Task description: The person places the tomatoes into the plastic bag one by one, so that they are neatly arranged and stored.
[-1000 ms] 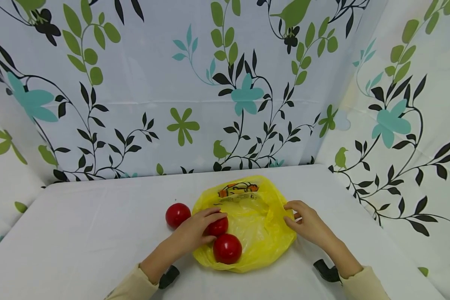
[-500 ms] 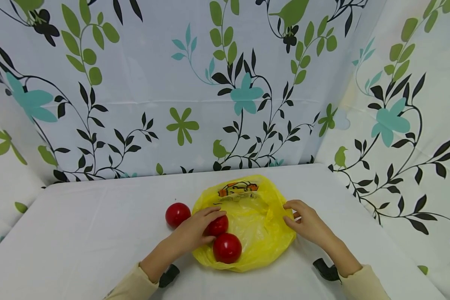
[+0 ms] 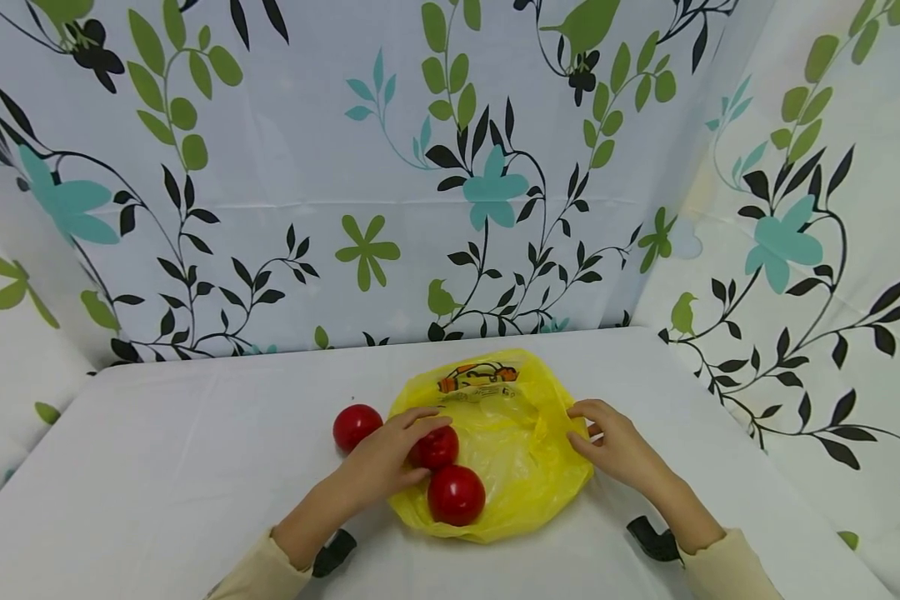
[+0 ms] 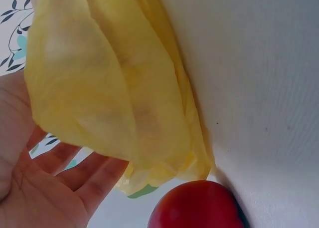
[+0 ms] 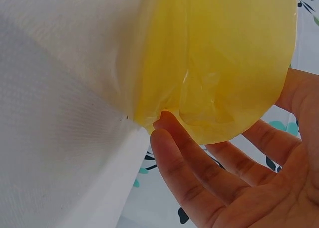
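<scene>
A thin yellow plastic bag (image 3: 510,467) lies spread open on the table, orange and black print near its far rim. Inside, toward its left side, sit two glossy red tomatoes: a front tomato (image 3: 456,496) in full sight and a rear tomato (image 3: 438,448) partly covered by my left hand (image 3: 386,458). That hand reaches over the bag's left rim with fingers spread. A third tomato (image 3: 356,427) rests on the table outside the bag, just beyond my left hand. My right hand (image 3: 622,446) touches the bag's right edge, fingers loosely extended and thumb apart from them.
The white-covered table (image 3: 195,467) extends around the bag. A leaf-patterned curtain (image 3: 270,183) hangs behind it and down both sides. Dark wrist-camera mounts sit below each wrist, the right mount (image 3: 652,540) close to the table.
My left hand has drawn back slightly to the left, uncovering a little more of the rear tomato. My right hand, the bag and the tomatoes stay essentially in place.
</scene>
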The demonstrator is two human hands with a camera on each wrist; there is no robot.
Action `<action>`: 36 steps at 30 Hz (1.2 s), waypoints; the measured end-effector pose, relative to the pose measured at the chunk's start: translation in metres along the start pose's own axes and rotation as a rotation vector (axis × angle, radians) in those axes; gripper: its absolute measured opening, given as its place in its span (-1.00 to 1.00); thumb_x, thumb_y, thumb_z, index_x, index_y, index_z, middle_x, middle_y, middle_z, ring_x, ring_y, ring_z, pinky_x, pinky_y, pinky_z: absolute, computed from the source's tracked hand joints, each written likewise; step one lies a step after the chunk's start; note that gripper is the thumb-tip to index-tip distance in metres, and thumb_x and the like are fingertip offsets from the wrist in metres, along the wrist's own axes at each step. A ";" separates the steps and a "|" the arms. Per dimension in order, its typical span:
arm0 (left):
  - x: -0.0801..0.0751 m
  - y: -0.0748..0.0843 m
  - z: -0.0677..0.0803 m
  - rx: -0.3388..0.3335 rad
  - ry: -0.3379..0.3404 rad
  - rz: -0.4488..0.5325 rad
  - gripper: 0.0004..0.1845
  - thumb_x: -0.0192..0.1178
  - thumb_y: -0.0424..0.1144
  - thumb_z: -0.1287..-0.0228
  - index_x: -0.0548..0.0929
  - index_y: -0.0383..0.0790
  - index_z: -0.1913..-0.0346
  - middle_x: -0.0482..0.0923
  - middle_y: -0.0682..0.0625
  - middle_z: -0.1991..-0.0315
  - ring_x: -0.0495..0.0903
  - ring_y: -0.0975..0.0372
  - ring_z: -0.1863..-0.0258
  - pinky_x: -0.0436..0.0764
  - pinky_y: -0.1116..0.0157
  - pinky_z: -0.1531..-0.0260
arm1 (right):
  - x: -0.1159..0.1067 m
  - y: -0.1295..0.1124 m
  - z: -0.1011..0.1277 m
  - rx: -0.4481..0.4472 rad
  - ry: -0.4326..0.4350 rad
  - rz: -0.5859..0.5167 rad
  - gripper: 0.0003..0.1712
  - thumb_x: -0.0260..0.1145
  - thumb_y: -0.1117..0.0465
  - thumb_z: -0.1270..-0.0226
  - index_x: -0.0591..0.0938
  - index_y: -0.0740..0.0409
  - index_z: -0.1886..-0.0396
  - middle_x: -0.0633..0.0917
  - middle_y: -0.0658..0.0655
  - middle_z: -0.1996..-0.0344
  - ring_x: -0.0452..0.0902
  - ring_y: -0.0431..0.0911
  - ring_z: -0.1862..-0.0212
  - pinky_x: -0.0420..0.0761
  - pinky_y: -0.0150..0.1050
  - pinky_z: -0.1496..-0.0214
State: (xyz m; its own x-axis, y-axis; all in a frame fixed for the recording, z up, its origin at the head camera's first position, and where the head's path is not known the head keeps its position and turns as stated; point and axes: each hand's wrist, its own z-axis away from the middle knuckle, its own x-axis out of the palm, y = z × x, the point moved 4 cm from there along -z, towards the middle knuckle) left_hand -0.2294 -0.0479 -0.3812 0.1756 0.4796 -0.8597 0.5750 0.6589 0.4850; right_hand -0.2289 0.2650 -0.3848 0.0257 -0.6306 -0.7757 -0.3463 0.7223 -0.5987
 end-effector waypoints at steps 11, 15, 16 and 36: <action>-0.014 -0.001 0.008 0.010 0.144 -0.004 -0.40 0.35 -0.10 -0.23 0.44 0.03 -0.33 0.44 0.03 -0.28 0.42 0.12 -0.28 0.58 0.07 -0.12 | 0.000 0.000 0.001 0.008 -0.002 0.008 -0.67 0.31 0.30 -0.33 0.56 0.34 -0.04 0.52 0.36 -0.10 0.60 0.00 0.18 0.70 -0.20 0.20; -0.022 -0.005 0.013 0.026 0.196 -0.037 -0.44 0.34 -0.17 -0.25 0.46 0.00 -0.30 0.44 -0.02 -0.27 0.44 0.08 -0.27 0.58 0.06 -0.12 | -0.001 0.001 0.000 0.005 -0.003 0.009 -0.66 0.31 0.29 -0.33 0.56 0.35 -0.05 0.52 0.36 -0.10 0.59 -0.01 0.18 0.70 -0.21 0.19; -0.023 -0.007 0.014 0.033 0.208 -0.039 -0.45 0.33 -0.20 -0.25 0.46 -0.02 -0.30 0.44 -0.03 -0.27 0.45 0.07 -0.25 0.59 0.07 -0.10 | -0.001 0.001 0.000 0.004 -0.004 0.008 -0.66 0.31 0.29 -0.33 0.56 0.35 -0.05 0.52 0.36 -0.10 0.59 -0.01 0.18 0.70 -0.21 0.20; -0.046 -0.032 0.023 -0.017 0.295 -0.037 -0.41 0.31 -0.30 -0.21 0.44 -0.05 -0.32 0.38 -0.08 -0.31 0.47 -0.01 -0.15 0.68 0.07 0.07 | 0.001 0.003 0.001 -0.002 -0.002 0.012 -0.66 0.31 0.29 -0.33 0.55 0.34 -0.04 0.53 0.35 -0.09 0.59 0.00 0.18 0.69 -0.23 0.20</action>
State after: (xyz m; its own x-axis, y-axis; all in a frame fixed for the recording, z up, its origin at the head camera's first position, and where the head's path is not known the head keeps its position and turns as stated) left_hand -0.2375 -0.1046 -0.3611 -0.0860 0.6012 -0.7945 0.5627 0.6874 0.4592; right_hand -0.2295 0.2672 -0.3873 0.0233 -0.6215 -0.7831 -0.3487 0.7291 -0.5889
